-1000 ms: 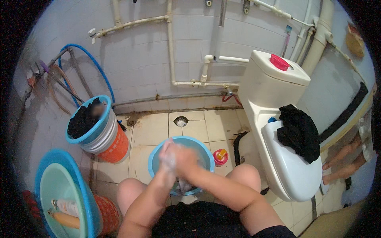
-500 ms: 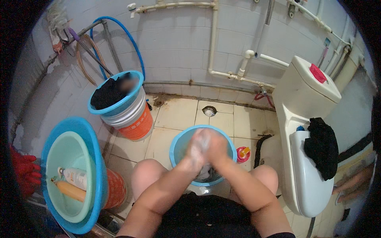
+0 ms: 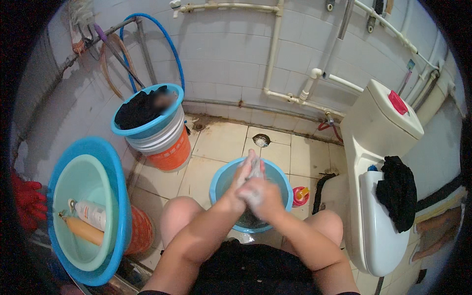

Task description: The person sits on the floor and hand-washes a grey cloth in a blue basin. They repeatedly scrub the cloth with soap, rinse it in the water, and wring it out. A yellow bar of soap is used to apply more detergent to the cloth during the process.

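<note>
pale wad between hands, long axis pointing forward

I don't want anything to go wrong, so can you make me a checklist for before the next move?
1. Blue basin under the hands: ok.
2. Left hand and right hand free: not ok; they're together and look sudsy.
3. Whether anything is held between them: cannot tell; it's mostly hidden.
4. Small pink dish close by: ok, just right of the basin.
5. Black cloth up on the toilet lid: ok.
</note>
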`<action>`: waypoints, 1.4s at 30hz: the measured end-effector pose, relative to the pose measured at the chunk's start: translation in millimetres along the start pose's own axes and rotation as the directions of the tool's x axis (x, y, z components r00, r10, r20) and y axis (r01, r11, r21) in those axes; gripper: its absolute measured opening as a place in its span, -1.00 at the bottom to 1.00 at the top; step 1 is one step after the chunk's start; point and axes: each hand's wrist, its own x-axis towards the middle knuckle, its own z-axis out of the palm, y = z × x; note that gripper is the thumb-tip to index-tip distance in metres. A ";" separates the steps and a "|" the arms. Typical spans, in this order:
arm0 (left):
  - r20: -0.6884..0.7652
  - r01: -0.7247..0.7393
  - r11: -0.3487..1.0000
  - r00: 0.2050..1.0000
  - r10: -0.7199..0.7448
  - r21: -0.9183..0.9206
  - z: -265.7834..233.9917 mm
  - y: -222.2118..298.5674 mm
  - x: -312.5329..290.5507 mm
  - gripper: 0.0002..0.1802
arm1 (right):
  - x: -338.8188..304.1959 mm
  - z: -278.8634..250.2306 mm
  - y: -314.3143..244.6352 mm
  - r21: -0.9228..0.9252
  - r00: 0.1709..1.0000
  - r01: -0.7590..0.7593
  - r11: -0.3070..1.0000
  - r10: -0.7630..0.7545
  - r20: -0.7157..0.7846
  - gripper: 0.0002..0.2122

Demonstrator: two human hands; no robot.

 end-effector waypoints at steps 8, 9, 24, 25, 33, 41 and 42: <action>-0.352 -0.037 0.999 0.935 0.036 0.003 36.4 -38.2 -7.5 -0.66 | 28.7 -5.2 31.0 -0.232 0.977 -0.209 0.950 0.191 -0.100 -0.79; -0.045 -0.208 0.962 0.978 0.203 -0.178 7.9 -48.6 1.1 -0.64 | 16.7 8.0 14.6 -0.214 0.997 -0.024 0.977 0.008 -0.075 -0.78; -0.156 -0.018 0.788 0.977 0.144 0.615 41.7 40.6 -19.3 -0.75 | 45.9 -70.1 54.9 0.115 0.889 -0.404 0.907 0.360 0.284 -0.55; -0.186 -0.075 0.899 0.968 0.170 0.432 49.9 46.8 -23.7 -0.76 | 44.1 -69.8 56.3 0.061 0.852 -0.397 0.916 0.343 0.395 -0.54; -0.091 -0.402 0.915 0.913 0.398 -0.032 50.0 85.7 -36.5 -0.63 | 31.4 -62.7 86.8 0.318 0.740 -0.594 0.739 0.347 0.577 -0.58; -0.223 -0.178 0.984 0.960 0.168 -0.026 29.3 31.4 -15.5 -0.62 | 12.7 -27.4 37.3 0.635 0.939 -0.330 0.699 0.313 0.143 -0.77; -0.250 -0.176 0.982 0.950 0.188 0.068 7.6 23.5 -5.1 -0.64 | 9.7 -18.0 13.0 0.492 0.961 -0.276 0.826 0.242 0.133 -0.77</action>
